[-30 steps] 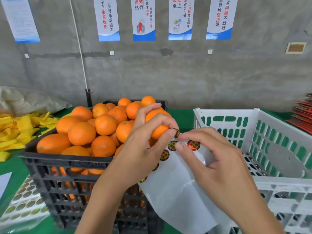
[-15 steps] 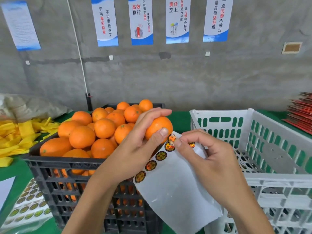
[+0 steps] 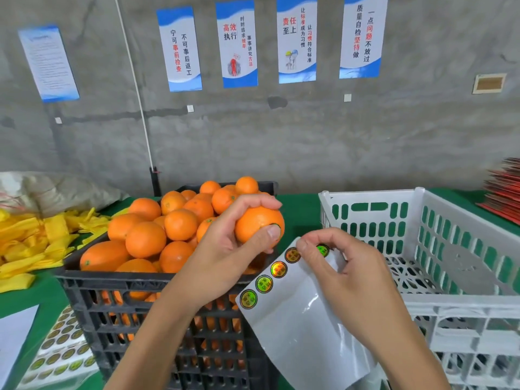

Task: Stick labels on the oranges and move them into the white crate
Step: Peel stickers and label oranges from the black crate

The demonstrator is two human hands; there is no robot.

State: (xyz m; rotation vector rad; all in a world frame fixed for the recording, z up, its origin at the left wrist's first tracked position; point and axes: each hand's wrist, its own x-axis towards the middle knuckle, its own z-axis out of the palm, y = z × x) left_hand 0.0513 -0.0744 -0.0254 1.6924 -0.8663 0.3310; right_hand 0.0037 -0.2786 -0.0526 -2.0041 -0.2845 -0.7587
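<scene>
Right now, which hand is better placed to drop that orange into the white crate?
Left. The left hand already grips the orange, thumb pressing its label, beside the white crate. The right hand is busy pinching the sticker sheet.

The left hand (image 3: 225, 249) gripped an orange (image 3: 254, 223) above the black crate (image 3: 157, 308), its thumb pressing a round label (image 3: 277, 228) onto the peel. The black crate was heaped with oranges (image 3: 168, 229). Just beside it, the right hand (image 3: 346, 280) pinched the top edge of a white backing sheet (image 3: 295, 333) carrying a row of round holographic stickers (image 3: 264, 283). The white crate (image 3: 461, 257) stood at the right on the green tabletop (image 3: 39, 299). Yellow wrappers (image 3: 33, 243) lay at the left, and another sticker sheet (image 3: 59, 350) lay near the lower left corner.
</scene>
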